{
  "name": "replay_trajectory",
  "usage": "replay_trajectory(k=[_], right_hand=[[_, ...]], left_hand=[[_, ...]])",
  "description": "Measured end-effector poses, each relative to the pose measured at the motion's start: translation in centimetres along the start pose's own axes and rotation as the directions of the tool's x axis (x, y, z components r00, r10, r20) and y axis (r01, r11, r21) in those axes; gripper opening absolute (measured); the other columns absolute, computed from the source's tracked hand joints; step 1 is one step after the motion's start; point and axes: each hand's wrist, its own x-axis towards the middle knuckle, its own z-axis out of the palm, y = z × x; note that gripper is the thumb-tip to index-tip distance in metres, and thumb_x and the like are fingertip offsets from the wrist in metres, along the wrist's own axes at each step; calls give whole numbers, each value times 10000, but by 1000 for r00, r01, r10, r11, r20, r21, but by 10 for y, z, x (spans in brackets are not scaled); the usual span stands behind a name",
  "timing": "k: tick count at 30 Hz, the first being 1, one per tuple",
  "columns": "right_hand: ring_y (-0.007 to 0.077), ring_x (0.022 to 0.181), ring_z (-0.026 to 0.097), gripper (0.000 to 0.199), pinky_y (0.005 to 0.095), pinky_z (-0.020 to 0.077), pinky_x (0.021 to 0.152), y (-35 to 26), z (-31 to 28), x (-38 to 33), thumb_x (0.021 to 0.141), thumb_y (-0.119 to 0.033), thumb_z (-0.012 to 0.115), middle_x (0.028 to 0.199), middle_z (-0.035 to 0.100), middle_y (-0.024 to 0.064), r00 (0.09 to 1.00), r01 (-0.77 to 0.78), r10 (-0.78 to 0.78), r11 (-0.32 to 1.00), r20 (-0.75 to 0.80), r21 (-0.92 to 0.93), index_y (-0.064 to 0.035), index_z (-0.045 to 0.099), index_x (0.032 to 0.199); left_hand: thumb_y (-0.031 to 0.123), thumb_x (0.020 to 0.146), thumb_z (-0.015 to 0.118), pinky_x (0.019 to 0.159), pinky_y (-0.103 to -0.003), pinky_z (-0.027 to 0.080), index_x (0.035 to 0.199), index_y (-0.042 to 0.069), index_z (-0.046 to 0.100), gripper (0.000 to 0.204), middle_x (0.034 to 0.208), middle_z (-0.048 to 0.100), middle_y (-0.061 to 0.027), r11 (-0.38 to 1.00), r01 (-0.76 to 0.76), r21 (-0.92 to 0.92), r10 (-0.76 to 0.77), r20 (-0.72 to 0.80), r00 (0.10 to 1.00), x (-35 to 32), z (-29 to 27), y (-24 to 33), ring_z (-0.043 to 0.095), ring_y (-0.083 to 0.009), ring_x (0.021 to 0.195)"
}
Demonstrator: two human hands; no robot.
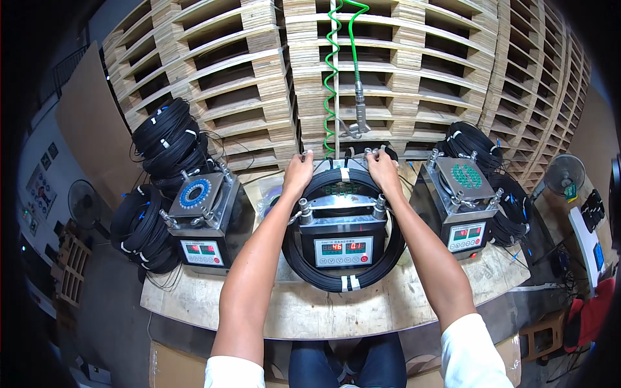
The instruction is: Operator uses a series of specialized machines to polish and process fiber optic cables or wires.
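The middle benchtop machine has a metal top, upright posts and a lit red-digit display. A large coil of black cable, bound with white tape, hangs around its front and rests over its top. Small green connectors stand in the machine's top, partly covered by the coil. At the far left post, my left hand is closed on a metal knob. My right hand grips the matching knob at the far right. Both forearms reach past the machine's sides.
Similar machines flank this one: the left carries a ring of blue connectors, the right green ones. Black cable coils are piled beside them. A green coiled air hose and metal air gun hang before stacked wooden pallets.
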Motion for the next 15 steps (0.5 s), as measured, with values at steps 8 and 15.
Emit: replay_trajectory(k=[8,15], right_hand=[[458,1040,624,420,503,480,912,0,1,-1,931,-419,524,1063,674,257,1000,-3,3,999,-7,-45,-42,627,1085],[450,1047,627,415,501,484,907,-3,0,-3,926,-417,531,1068,674,259,1000,-16,15,999,-15,-35,-53,630,1101]], left_hand=[[525,971,460,994,-461,436,1198,-25,615,615,1187,638,-280,999,-34,-11,33,-37,999,3,3,-6,584,-424,1164],[535,967,455,985,-465,440,1190,-20,619,620,1173,646,-273,1000,-27,9,27,-38,999,5,2,-8,588,-418,1160]])
